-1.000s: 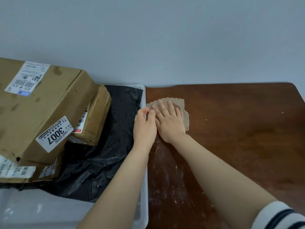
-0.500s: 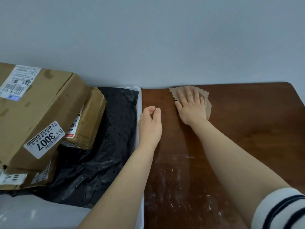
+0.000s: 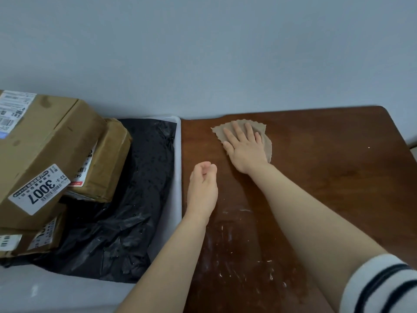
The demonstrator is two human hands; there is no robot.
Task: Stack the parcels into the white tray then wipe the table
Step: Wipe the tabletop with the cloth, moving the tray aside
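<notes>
One brown cloth (image 3: 218,132) lies pinned under the flat, spread right hand (image 3: 244,152) on the table (image 3: 338,177); press evenly and draw it back over the white smears (image 3: 228,233) behind the wrist (left hand (image 3: 203,190), just leftward, loosely curled, empty)

three boxes (image 3: 45,143), one black bag (image 3: 140,199), one tray (image 3: 178,154), one cloth (image 3: 220,133)
</notes>
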